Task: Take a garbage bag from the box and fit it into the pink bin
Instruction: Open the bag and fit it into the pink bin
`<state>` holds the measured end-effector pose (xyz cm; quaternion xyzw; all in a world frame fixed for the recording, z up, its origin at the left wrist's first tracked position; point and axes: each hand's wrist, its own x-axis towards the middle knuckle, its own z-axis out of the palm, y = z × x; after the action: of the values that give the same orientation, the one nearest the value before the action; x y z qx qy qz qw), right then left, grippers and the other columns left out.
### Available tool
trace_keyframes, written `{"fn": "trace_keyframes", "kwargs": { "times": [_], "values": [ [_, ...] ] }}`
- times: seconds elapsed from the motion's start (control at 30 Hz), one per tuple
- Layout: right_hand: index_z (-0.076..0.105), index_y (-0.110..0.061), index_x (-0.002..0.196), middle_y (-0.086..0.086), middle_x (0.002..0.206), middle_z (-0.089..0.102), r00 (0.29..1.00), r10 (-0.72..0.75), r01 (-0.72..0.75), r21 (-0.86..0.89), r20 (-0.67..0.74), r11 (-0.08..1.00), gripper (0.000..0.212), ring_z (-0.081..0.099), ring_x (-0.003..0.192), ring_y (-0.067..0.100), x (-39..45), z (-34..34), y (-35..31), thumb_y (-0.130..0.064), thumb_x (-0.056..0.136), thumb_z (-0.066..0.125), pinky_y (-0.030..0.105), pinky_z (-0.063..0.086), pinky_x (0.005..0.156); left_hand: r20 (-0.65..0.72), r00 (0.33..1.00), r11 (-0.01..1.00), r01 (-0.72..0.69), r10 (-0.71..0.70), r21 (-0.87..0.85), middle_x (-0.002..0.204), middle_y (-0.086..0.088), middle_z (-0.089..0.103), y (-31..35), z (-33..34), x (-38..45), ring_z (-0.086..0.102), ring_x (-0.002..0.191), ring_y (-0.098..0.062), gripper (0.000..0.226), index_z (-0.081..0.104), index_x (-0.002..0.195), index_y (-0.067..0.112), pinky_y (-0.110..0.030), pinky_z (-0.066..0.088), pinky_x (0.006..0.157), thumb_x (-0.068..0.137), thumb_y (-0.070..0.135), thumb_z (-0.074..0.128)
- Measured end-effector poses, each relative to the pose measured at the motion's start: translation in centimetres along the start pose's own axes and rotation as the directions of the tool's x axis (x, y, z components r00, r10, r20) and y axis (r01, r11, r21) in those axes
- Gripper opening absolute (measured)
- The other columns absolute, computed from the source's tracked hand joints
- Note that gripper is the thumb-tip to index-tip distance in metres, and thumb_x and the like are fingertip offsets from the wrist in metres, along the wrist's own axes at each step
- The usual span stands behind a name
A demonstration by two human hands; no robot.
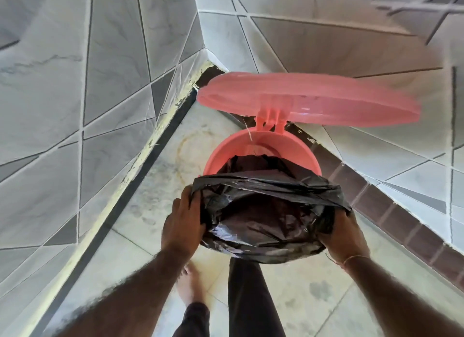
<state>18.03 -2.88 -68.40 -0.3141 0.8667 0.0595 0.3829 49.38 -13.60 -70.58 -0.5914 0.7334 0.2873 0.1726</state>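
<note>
The pink bin (221, 151) stands in a tiled corner with its round lid (308, 98) raised and tilted back. A black garbage bag (266, 211) hangs with its lower part inside the bin and its mouth held wide above the near rim. My left hand (184, 220) grips the bag's left edge. On the other side, my right hand (345, 236) holds the right edge, fingers partly hidden under the plastic. No box is in view.
Grey tiled walls (100, 85) close in on the left and behind the bin. A brown tile skirting (391, 211) runs along the right wall. My bare foot (190, 284) and a dark trouser leg (248, 299) stand on the stained floor (155, 203) just below the bag.
</note>
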Motion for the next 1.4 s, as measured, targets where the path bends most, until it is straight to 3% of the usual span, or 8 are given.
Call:
{"fn": "trace_keyframes", "kwargs": {
  "times": [0.27, 0.43, 0.53, 0.7, 0.93, 1.1, 1.27, 1.4],
  "values": [
    [0.051, -0.031, 0.126, 0.003, 0.137, 0.050, 0.983, -0.181, 0.180, -0.022, -0.045, 0.983, 0.073, 0.042, 0.125, 0.018, 5.6, -1.5, 0.1, -0.032, 0.058, 0.077, 0.035, 0.045, 0.100, -0.047, 0.999, 0.998, -0.014, 0.017, 0.064, 0.144, -0.013, 0.034, -2.2, -1.0, 5.1, 0.051, 0.108, -0.042, 0.090, 0.030, 0.138, 0.022, -0.051, 0.052, 0.072, 0.064, 0.026, 0.080],
    [0.047, -0.027, 0.135, 0.008, 0.125, 0.059, 0.964, -0.240, 0.245, -0.029, 0.114, 0.969, 0.098, 0.050, 0.122, 0.026, 8.0, -4.9, -1.7, -0.032, 0.043, 0.079, 0.027, 0.037, 0.105, 0.117, 0.990, 0.983, -0.057, 0.079, -0.175, 0.138, -0.005, 0.036, -2.8, -3.5, 8.6, 0.047, 0.122, -0.035, 0.096, 0.026, 0.138, 0.036, -0.051, 0.049, 0.091, 0.056, 0.048, 0.076],
    [0.046, -0.032, 0.134, 0.005, 0.106, 0.070, 0.939, -0.240, 0.248, -0.004, 0.245, 0.969, 0.095, 0.066, 0.098, 0.025, 8.8, -7.9, -3.1, -0.042, 0.044, 0.073, 0.040, 0.054, 0.089, 0.235, 0.964, 0.992, -0.125, 0.126, -0.019, 0.123, -0.004, 0.044, -2.6, -6.4, 10.6, 0.048, 0.116, -0.030, 0.096, 0.025, 0.139, 0.041, -0.045, 0.049, 0.090, 0.060, 0.058, 0.076],
    [0.044, -0.023, 0.135, -0.004, 0.081, 0.054, 0.853, -0.130, 0.133, 0.031, 0.506, 0.991, 0.049, 0.053, 0.063, 0.001, 8.2, -10.7, -8.6, -0.010, 0.090, 0.060, 0.013, 0.042, 0.046, 0.359, 0.928, 0.989, -0.133, 0.103, 0.061, 0.105, -0.013, 0.061, 1.0, -10.0, 12.0, 0.060, 0.094, -0.034, 0.066, 0.029, 0.139, 0.029, -0.034, 0.045, 0.063, 0.081, 0.024, 0.060],
    [0.060, -0.015, 0.104, 0.002, 0.083, 0.057, 0.943, -0.120, 0.007, 0.341, 0.312, 0.940, 0.014, 0.054, 0.081, 0.024, 9.3, -8.8, -13.2, -0.024, 0.095, 0.053, 0.033, 0.039, 0.083, 0.135, 0.983, 0.962, 0.155, -0.127, -0.225, 0.085, -0.016, 0.062, 7.3, -9.8, 13.1, 0.061, 0.083, -0.035, 0.029, 0.061, 0.091, 0.002, -0.030, 0.037, 0.060, 0.086, 0.027, 0.047],
    [0.051, -0.016, 0.065, 0.013, 0.076, 0.055, 0.978, -0.202, 0.197, 0.081, 0.058, 0.977, 0.047, 0.052, 0.083, 0.032, 9.5, -7.2, -13.6, -0.045, 0.099, 0.036, 0.031, 0.032, 0.071, 0.139, 0.988, 0.900, 0.117, -0.063, -0.419, 0.070, -0.010, 0.067, 8.2, -8.0, 13.2, 0.063, 0.061, -0.022, 0.054, 0.066, 0.088, 0.007, -0.028, 0.042, 0.053, 0.095, 0.050, 0.036],
    [0.061, -0.001, 0.101, 0.023, 0.088, 0.063, 0.994, 0.018, -0.072, 0.506, 0.111, 0.860, 0.068, 0.065, 0.085, 0.041, 11.1, -5.0, -9.9, -0.062, 0.087, 0.035, 0.054, 0.054, 0.085, 0.290, 0.942, 0.671, 0.325, -0.167, -0.666, 0.085, -0.012, 0.070, 5.9, -8.0, 14.3, 0.065, 0.076, -0.023, 0.063, 0.071, 0.094, 0.006, -0.028, 0.049, 0.070, 0.092, 0.060, 0.039],
    [0.063, -0.008, 0.085, 0.018, 0.070, 0.058, 0.990, 0.056, -0.134, 0.714, 0.131, 0.687, 0.047, 0.058, 0.055, 0.027, 11.2, -3.3, -8.2, -0.051, 0.092, 0.044, 0.041, 0.049, 0.061, 0.282, 0.943, 0.662, 0.325, -0.175, -0.675, 0.092, -0.012, 0.072, 4.0, -7.2, 14.4, 0.067, 0.084, -0.028, 0.066, 0.072, 0.093, 0.007, -0.038, 0.052, 0.082, 0.085, 0.066, 0.043]
  ]
}}
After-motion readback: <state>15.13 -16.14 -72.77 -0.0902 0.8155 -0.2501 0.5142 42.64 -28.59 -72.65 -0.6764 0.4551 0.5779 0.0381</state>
